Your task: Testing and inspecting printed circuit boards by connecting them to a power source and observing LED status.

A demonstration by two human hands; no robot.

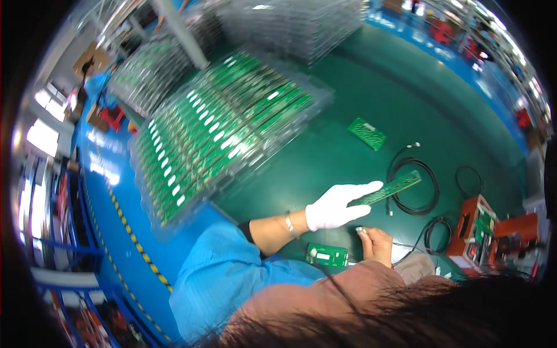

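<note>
My left hand [339,207], in a white glove, grips a long narrow green circuit board [394,188] by its near end. The board is held tilted above the table, its far end over a coiled black cable [432,200]. Just below and to the right, my bare right hand [378,246] pinches a small pale piece [360,229] that looks like a cable plug; most of it is hidden by the fingers. Left of that hand, another green circuit board [328,255] with a white label lies on the table. Farther away lies a third green board [366,134].
A large clear plastic tray [272,152] filled with rows of green boards stands at the left. Behind it are tall stacks of clear trays [290,26]. At the right are an orange-brown box [473,232] with electronics and more black cables [438,234]. A co-worker [97,87] is far left.
</note>
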